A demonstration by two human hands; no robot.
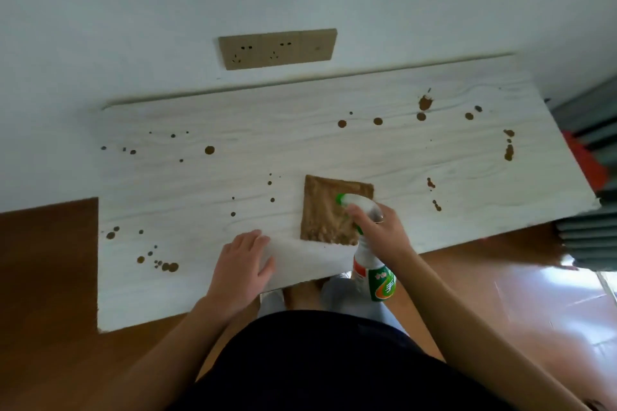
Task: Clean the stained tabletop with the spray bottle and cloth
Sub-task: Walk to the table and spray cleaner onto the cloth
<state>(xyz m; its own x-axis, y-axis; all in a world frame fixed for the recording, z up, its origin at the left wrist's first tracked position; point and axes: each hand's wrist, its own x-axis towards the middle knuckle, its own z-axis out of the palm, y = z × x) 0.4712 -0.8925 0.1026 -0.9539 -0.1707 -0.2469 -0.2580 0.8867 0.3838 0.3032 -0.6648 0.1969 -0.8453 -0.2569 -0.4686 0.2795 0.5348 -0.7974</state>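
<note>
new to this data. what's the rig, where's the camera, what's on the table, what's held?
There is no machine here: a person works with two bare hands. The single picture comes from a wide-angle camera worn on the head, looking forward and down, so both arms enter from the bottom edge. The white tabletop stands against a wall and carries many brown stains, scattered on both sides. A brown cloth lies flat near the front edge. The right hand has its grip on the neck of a spray bottle, whose green nozzle sits over the cloth. The left hand lies flat on the tabletop, left of the cloth, holding nothing. A socket panel is on the wall.
</note>
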